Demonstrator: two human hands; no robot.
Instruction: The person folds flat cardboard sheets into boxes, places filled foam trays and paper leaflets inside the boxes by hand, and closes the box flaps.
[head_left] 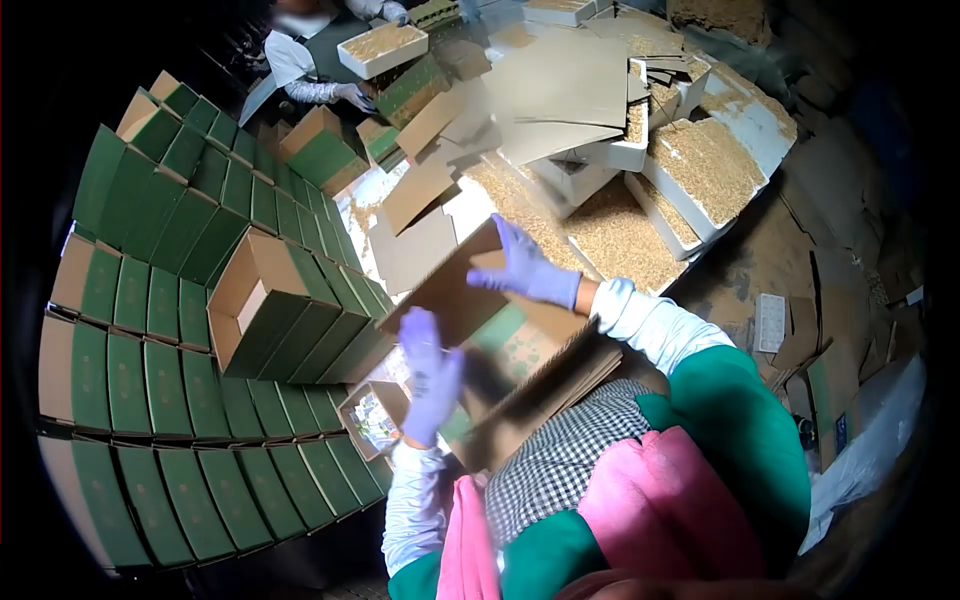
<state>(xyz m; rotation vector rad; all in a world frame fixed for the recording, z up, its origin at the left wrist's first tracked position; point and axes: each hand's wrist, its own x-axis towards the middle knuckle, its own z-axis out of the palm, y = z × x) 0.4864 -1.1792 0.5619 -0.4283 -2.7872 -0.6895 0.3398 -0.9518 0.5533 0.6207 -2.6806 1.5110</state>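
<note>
Both of my hands wear light purple gloves. In front of my body stands a large open cardboard carton [555,318], with green printed pieces [510,345] showing inside it. My right hand [530,268] is over the carton's far right side, fingers spread, holding nothing. On the near left side, my left hand [432,380] is raised with its fingers stretched out and its palm toward the carton. Whether either hand touches the carton I cannot tell. Beside my left hand sits a small open box [372,418] with small printed packets in it.
Stacked green boxes [165,390] fill the left side, with an open green box [262,300] among them. Cardboard sheets [560,85] and white foam trays of grains [705,165] cover the far table. A person [310,65] holds another white tray [383,50].
</note>
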